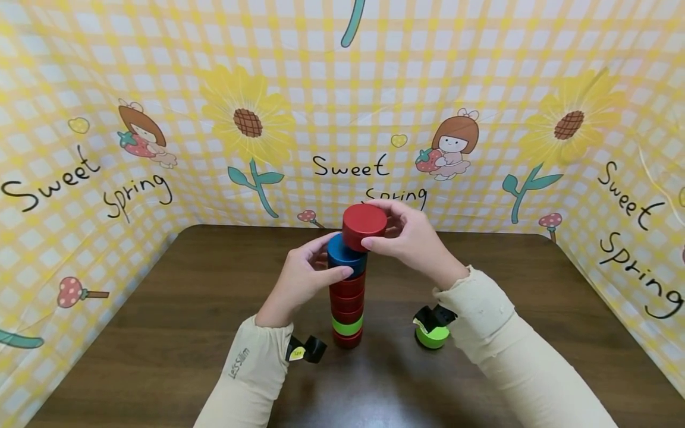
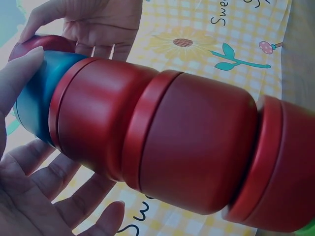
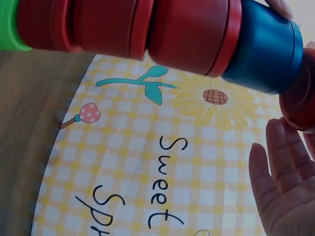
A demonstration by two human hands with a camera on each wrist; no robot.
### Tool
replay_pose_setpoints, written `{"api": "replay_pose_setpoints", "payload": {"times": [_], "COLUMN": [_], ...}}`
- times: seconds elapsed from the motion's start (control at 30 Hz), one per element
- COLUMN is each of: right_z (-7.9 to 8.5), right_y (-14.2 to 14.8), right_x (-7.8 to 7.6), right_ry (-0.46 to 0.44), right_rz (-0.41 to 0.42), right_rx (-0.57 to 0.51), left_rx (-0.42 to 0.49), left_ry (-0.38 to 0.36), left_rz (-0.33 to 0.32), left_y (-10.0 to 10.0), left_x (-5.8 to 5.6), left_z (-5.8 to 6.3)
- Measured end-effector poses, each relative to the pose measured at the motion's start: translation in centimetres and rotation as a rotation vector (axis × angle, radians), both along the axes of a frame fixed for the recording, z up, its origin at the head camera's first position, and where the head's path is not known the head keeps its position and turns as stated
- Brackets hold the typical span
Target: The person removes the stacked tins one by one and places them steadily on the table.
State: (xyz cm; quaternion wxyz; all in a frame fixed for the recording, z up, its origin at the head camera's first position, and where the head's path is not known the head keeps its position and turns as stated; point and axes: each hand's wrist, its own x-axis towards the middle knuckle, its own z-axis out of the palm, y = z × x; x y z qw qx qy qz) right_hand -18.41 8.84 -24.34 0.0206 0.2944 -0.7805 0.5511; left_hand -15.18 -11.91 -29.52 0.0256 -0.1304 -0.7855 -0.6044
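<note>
A tall stack of round lidded tins stands in the middle of the table in the head view. A blue tin (image 1: 345, 257) tops it, above several red tins (image 1: 347, 305) and a green one (image 1: 347, 325). My left hand (image 1: 301, 276) grips the blue tin, its thumb across the front. In the left wrist view the thumb presses near the blue tin's (image 2: 37, 98) upper edge. My right hand (image 1: 414, 238) pinches another red tin (image 1: 364, 224) between thumb and fingers. This red tin overlaps the blue tin's top, offset to the right.
A separate green tin (image 1: 432, 337) sits on the dark wooden table (image 1: 225, 368), partly behind the right wrist's black camera (image 1: 434, 318). Checked yellow cloth (image 1: 342, 107) with printed flowers walls in the back and both sides.
</note>
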Motion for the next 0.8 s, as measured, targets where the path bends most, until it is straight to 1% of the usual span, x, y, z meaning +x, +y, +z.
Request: {"api": "replay_pose_setpoints", "payload": {"times": [0.2,0.43,0.8], "right_z": [-0.3,-0.6,-1.1], "right_y": [0.7,1.7,4.2], "right_x": [-0.2,-0.2,-0.1], "right_ry": [-0.022,-0.017,-0.031], "right_rz": [-0.028,-0.062,-0.131], "right_rx": [0.006,0.02,0.061], "left_rx": [-0.002,-0.008,-0.004], "left_ry": [-0.008,-0.011,-0.028], "left_rz": [0.004,0.011,0.009], "left_y": [0.0,-0.1,-0.1], "left_x": [-0.1,0.0,-0.1], "left_z": [-0.1,-0.1,-0.1]}}
